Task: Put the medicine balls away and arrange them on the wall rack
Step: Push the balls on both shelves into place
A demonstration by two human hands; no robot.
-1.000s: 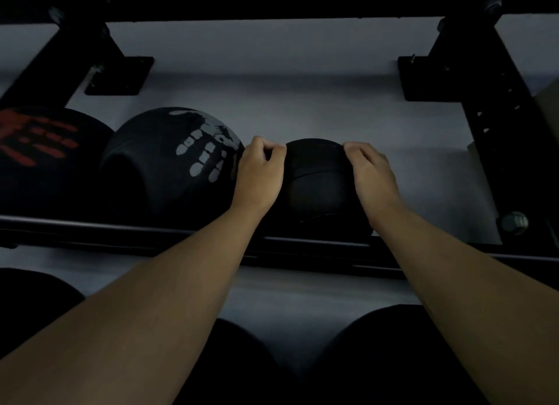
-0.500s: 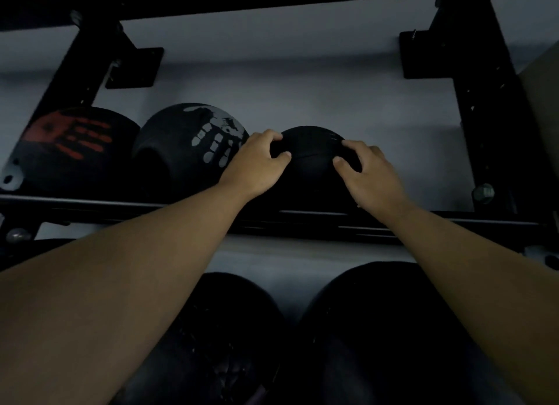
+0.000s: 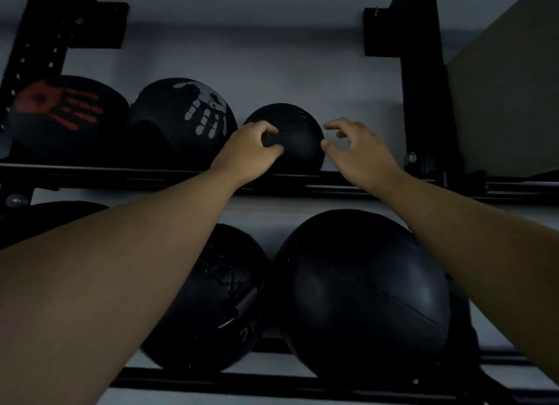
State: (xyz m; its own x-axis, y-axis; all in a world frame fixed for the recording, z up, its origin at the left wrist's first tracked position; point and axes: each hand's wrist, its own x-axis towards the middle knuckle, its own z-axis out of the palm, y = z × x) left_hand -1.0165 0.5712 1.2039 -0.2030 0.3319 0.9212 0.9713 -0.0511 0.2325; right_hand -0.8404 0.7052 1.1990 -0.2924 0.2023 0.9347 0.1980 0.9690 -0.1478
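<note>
Black small ball (image 3: 298,138) rests racked; right hand (image 3: 360,153) has let go, left hand (image 3: 251,153) still touching.

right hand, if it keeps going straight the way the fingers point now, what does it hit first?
Most likely the small plain black ball on the upper rail. The right hand sits just to its right, fingers curled toward the ball's right side. Depth is unclear from one view; it could slip past and reach the wall behind.

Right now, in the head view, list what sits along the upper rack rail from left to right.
Red-handprint ball → grey-handprint ball → left hand → small black ball → right hand → rack upright
</note>
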